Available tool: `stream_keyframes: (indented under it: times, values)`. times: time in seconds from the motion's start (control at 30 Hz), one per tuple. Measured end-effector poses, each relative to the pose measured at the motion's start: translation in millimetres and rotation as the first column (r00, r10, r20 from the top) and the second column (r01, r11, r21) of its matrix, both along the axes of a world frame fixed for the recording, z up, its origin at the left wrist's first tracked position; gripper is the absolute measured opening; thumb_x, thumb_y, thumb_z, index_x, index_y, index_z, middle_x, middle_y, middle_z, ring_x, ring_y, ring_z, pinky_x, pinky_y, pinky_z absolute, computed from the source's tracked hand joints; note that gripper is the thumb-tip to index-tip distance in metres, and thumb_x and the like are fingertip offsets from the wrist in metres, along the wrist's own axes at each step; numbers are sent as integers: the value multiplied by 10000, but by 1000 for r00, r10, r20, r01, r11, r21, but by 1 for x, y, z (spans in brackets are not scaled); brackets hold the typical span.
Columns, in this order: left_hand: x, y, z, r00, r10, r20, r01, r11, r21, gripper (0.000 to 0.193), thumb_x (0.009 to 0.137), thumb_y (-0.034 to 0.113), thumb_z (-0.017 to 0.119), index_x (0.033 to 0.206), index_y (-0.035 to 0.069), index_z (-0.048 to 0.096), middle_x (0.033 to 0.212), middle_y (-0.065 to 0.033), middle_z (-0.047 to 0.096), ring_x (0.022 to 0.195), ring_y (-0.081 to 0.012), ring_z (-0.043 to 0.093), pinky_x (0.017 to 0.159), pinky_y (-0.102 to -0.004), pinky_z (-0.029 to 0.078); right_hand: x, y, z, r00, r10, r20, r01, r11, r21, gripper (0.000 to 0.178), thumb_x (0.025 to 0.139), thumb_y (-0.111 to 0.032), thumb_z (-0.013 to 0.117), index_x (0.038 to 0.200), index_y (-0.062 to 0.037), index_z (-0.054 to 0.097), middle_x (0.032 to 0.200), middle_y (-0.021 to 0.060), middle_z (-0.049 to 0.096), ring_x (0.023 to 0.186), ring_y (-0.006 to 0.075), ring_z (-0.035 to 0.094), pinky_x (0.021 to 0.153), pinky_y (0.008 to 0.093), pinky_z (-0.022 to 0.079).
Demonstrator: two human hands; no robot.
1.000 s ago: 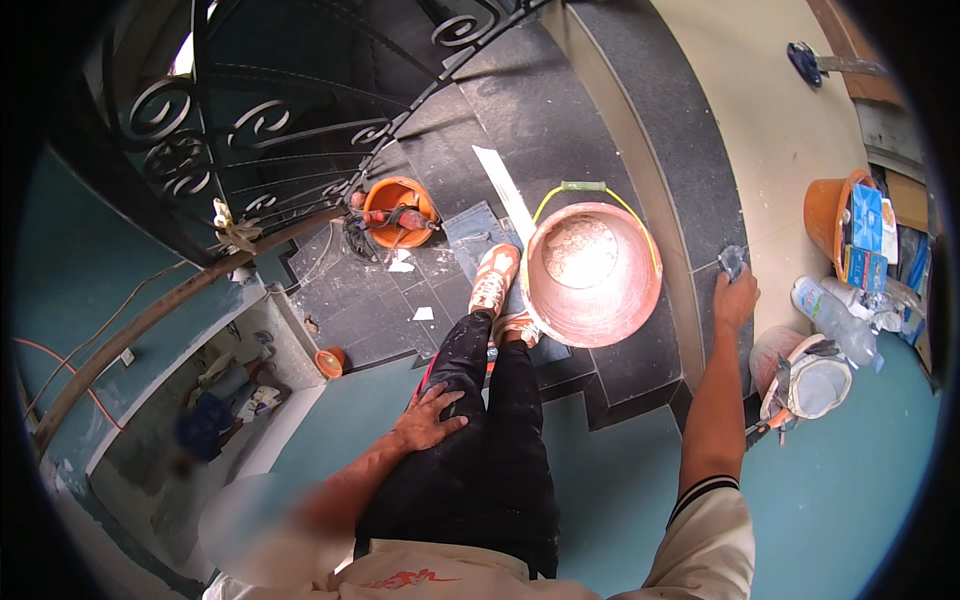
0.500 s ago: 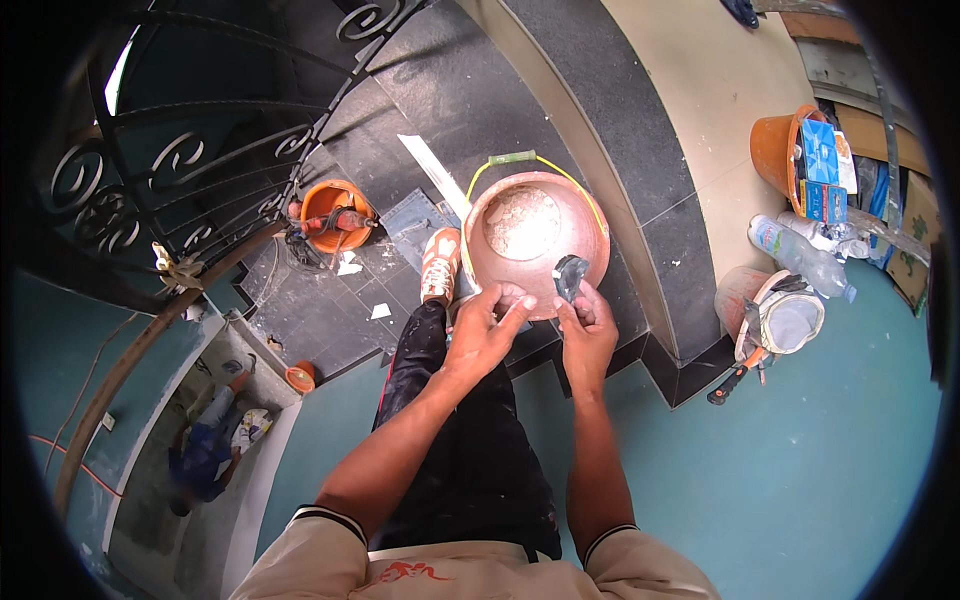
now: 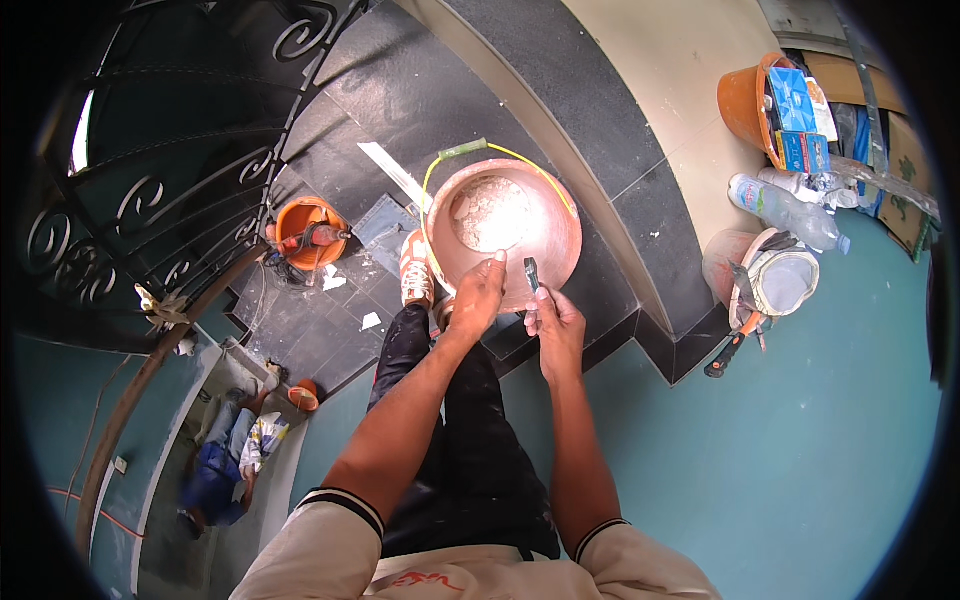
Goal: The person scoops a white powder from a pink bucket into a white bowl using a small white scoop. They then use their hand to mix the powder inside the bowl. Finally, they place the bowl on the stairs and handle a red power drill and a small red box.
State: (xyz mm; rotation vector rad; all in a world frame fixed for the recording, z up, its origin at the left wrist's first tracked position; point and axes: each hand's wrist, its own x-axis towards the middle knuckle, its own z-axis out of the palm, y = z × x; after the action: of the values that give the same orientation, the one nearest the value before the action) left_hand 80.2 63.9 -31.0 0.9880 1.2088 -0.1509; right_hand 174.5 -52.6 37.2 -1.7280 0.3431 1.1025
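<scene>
An orange bucket (image 3: 303,212) cradles a red power tool (image 3: 322,236), probably keeping it off the floor (image 3: 328,322). The left hand (image 3: 474,302) hangs at the pinkish bucket (image 3: 552,222); whether its fingers grip anything, I cannot tell. Over that bucket, the right hand's (image 3: 558,328) fingers pinch a small dark piece (image 3: 531,270) low, apparently leaving its upper end free.

Small dark piece (image 3: 531,270): lower end hidden in right hand (image 3: 560,328), kind too small to tell from here. Pink bucket's (image 3: 550,225) near rim partly behind left hand (image 3: 477,303). Iron railing (image 3: 82,268) cut off upper left. Co-worker's (image 3: 216,478) head lost in shadow.
</scene>
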Motion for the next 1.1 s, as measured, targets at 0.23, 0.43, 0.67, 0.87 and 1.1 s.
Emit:
stream_keyframes:
  times: [0.23, 0.43, 0.67, 0.87, 1.1]
  values:
    - [15, 29, 8, 998, 34, -44, -43, 973, -226, 618, 1032, 605, 732, 1317, 57, 752, 1074, -101, 761, 686, -178, 665, 625, -304, 571, 18, -14, -19, 986, 127, 105, -126, 992, -16, 400, 1046, -52, 762, 1434, 16, 691, 1090, 22, 741, 895, 74, 628, 789, 245, 530]
    - [8, 34, 29, 989, 98, 113, -57, 945, -321, 571, 1096, 537, 671, 1468, 105, 696, 1287, -94, 758, 1033, -166, 719, 728, -304, 606, 13, -17, -22, 993, 47, 107, -55, 996, 67, 316, 1027, 33, 745, 1342, 38, 712, 1161, 66, 759, 1046, 113, 698, 903, 274, 570]
    - [5, 40, 27, 986, 149, -69, -163, 829, -535, 555, 1143, 441, 609, 1498, 14, 633, 1341, -238, 716, 1097, -277, 774, 769, -391, 683, 19, -24, -24, 981, 72, 180, -105, 978, 178, 295, 1003, 69, 752, 1294, 50, 709, 1171, 67, 748, 1098, 134, 713, 963, 290, 576]
    - [-1, 33, 25, 981, 192, -4, -155, 782, -604, 437, 1082, 290, 742, 1426, 31, 665, 1213, -123, 748, 985, -214, 773, 736, -341, 693, 25, -23, -23, 991, 102, 86, -117, 973, 198, 302, 998, 89, 749, 1295, 60, 699, 1196, 96, 762, 1099, 147, 727, 980, 298, 604]
    - [-7, 35, 26, 981, 122, 154, -5, 799, -601, 332, 1033, 174, 797, 1329, 55, 706, 1201, -59, 776, 1113, -192, 761, 991, -350, 652, 25, -17, -35, 989, -121, -80, 140, 937, 319, 264, 1055, -7, 732, 1313, 46, 739, 1226, 88, 772, 1097, 148, 719, 1005, 301, 590]
